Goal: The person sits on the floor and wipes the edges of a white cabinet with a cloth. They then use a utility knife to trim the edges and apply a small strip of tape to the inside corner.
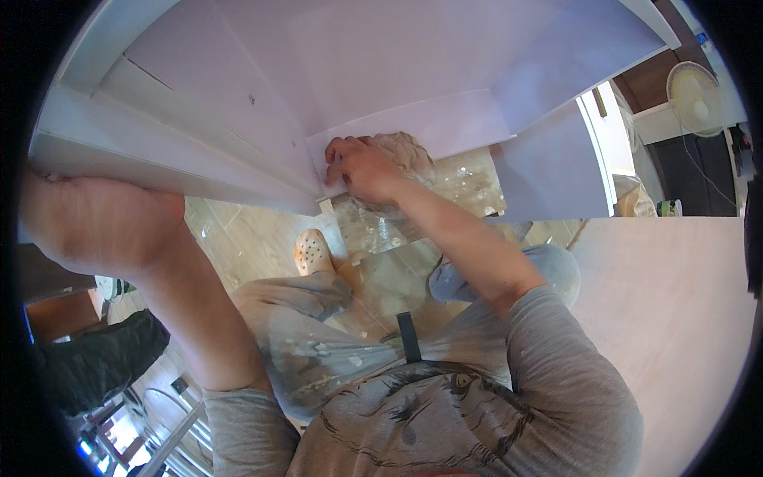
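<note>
My right hand [364, 171] reaches down into the low front corner of a white cabinet [373, 63], its fingers bent and closed near the inner left side panel. Whatever they hold, if anything, is hidden. Against the back of the hand sits a crumpled beige cloth or paper [407, 155], on the lower ledge. My left arm [191, 302] is raised and bent, lying along the edge of the cabinet's left side [175, 155]. The left hand [48, 195] is cut off at the dark rim of the picture, with its fingers hidden.
Below the cabinet opening is a dusty wood-look floor [469, 179] with white specks. My foot wears an orange-and-white clog [313, 253]. A pale panel [668, 318] spreads at the right. Farther back stands a fan [693, 99]. Metal ladder-like bars [171, 441] and dark fabric [103, 362] are at lower left.
</note>
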A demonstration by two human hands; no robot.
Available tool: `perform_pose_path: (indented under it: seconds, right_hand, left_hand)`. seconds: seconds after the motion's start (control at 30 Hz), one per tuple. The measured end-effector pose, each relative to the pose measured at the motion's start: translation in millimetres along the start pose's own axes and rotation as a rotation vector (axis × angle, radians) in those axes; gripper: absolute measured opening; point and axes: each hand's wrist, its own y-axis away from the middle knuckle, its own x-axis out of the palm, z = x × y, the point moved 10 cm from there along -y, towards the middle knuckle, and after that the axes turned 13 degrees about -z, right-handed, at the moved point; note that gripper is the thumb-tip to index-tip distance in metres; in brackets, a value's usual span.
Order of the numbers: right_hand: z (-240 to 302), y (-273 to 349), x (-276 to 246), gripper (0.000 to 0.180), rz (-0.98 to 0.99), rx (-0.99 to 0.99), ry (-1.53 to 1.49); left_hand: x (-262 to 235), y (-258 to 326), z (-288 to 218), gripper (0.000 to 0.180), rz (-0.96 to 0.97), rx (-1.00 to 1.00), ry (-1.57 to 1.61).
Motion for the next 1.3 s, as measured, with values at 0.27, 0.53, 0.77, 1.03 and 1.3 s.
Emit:
perform_pose_path:
  seconds: [0.27,0.53,0.77,1.03,1.3]
  right_hand:
    - [-2.8,-18.8,-5.3,0.032,-0.319,0.157,0.153]
    - [38.9,-13.0,-25.2,0.047,0.146,-0.161,0.291]
    - [-12.0,-13.3,9.0,0.049,-0.033,0.053,0.214]
    - [2.1,-19.3,-23.5,0.050,0.030,-0.014,0.188]
    - [7.6,-21.8,-9.8,0.051,0.062,-0.176,0.247]
  left_hand:
    - [5.4,3.1,-3.5,0.063,-0.064,0.052,-0.138]
    - [26.6,4.8,-0.5,0.060,0.569,-0.294,0.522]
    - [7.8,-4.8,-1.2,0.047,0.042,0.100,0.046]
    - [-11.7,-41.3,28.3,0.042,0.399,-0.210,0.555]
    - [-15.0,-51.3,32.9,0.041,0.444,-0.161,0.502]
